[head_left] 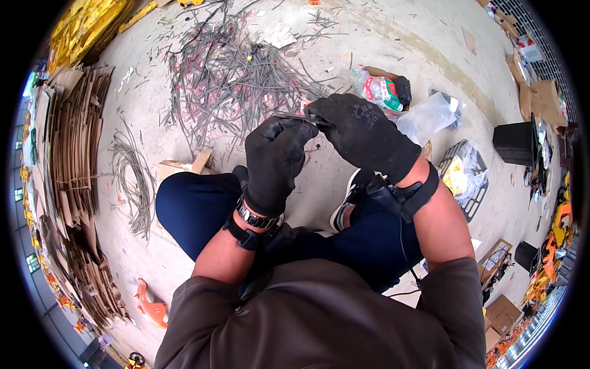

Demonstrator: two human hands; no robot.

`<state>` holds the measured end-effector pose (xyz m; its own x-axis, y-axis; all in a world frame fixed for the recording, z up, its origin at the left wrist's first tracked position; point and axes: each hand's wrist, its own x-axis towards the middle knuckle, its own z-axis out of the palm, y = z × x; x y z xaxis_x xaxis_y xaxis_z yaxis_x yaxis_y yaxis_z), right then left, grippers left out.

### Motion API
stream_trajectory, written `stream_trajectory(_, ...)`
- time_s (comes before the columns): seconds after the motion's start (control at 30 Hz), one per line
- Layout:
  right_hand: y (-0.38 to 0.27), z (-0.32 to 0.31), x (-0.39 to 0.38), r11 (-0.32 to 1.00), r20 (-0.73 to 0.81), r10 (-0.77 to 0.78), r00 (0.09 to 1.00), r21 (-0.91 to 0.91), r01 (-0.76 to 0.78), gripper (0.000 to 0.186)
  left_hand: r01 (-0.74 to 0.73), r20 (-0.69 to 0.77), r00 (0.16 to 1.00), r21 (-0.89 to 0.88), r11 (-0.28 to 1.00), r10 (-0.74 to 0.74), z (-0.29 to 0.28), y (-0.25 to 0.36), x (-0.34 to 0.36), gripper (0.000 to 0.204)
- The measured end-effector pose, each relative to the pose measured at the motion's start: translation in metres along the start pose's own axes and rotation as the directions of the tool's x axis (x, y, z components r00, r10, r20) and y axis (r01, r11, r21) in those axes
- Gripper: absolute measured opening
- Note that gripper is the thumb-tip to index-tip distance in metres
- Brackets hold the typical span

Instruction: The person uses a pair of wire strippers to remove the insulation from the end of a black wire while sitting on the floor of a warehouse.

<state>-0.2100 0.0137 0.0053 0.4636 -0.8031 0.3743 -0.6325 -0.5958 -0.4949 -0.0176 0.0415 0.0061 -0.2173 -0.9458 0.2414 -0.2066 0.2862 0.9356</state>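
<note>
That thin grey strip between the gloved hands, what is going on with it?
A person sitting on the floor holds a thin grey strip between both hands, each in a black glove. The left hand pinches one end, and the right hand grips the other. Beyond the hands, a big pile of similar grey strips is scattered on the concrete floor. Stacked cardboard lies at the person's left.

wire pile [230, 74] ahead, cardboard stack [67, 184] left
</note>
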Motion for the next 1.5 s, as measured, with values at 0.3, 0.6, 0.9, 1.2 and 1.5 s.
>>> stream_trajectory(0.3, 0.007, 0.003, -0.001, 0.999, 0.002, 0.031, 1.0, 0.023, -0.031, 0.03, 0.229, -0.05, 0.963, -0.365, 0.902, -0.265, 0.004, -0.003, 0.005, 0.023)
stream_trajectory(0.6, -0.012, -0.002, 0.011, 0.927, 0.147, 0.015, 0.989, -0.372, 0.041, 0.031, 0.19, -0.066, 0.976, -0.223, 0.956, -0.21, -0.004, -0.014, 0.003, 0.022)
stream_trajectory(0.9, -0.018, 0.002, 0.011, 0.975, 0.075, 0.017, 0.997, -0.221, 0.0, 0.035, 0.003, -0.059, 0.998, 0.089, 0.996, 0.003, -0.011, -0.007, 0.004, 0.019)
stream_trajectory(1.2, -0.006, -0.002, 0.004, 0.978, 0.18, -0.054, 0.982, 0.208, 0.015, 0.026, -0.068, -0.093, 0.993, 0.063, 0.996, 0.073, -0.004, -0.006, 0.004, 0.024)
stream_trajectory(1.5, -0.005, -0.011, 0.006, 0.965, 0.238, 0.03, 0.971, 0.247, -0.09, 0.032, -0.181, -0.049, 0.982, 0.054, 0.982, 0.184, -0.002, -0.016, 0.005, 0.021)
